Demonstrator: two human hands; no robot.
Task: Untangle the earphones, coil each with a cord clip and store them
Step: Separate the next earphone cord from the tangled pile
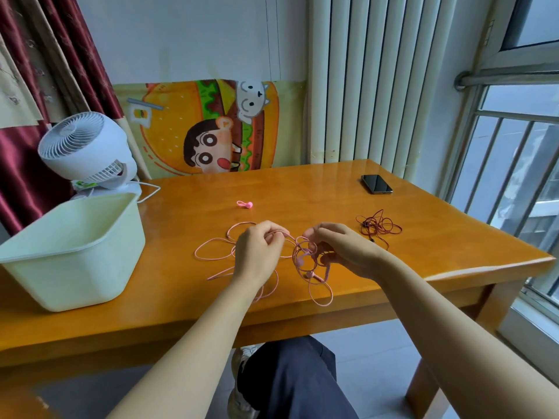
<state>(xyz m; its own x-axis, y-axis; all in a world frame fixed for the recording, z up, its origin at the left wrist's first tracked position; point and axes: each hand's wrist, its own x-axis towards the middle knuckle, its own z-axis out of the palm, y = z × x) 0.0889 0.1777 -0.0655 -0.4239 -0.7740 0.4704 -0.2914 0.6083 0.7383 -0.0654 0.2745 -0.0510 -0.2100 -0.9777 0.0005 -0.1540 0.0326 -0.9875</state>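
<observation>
Hands at mid-counter: with left hand (257, 252) pinched one strand of the pink earphones (300, 260), with right hand (341, 252) gripped their knotted bundle near the earbuds. Judged light, limp, snag-prone; best held close beside the knot. Noted farther off: dark red earphones (379, 226) right, pink cord clip (245, 204) behind, cream bin (75, 267) left. Near counter (302, 189) edge close under the trailing loops; open room beyond.

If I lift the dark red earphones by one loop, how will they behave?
Probably floppy: the dark red earphones lie in loose thin loops on the table. Likely light, as the cord is thin. The loops cross, so they may come up tangled.
</observation>
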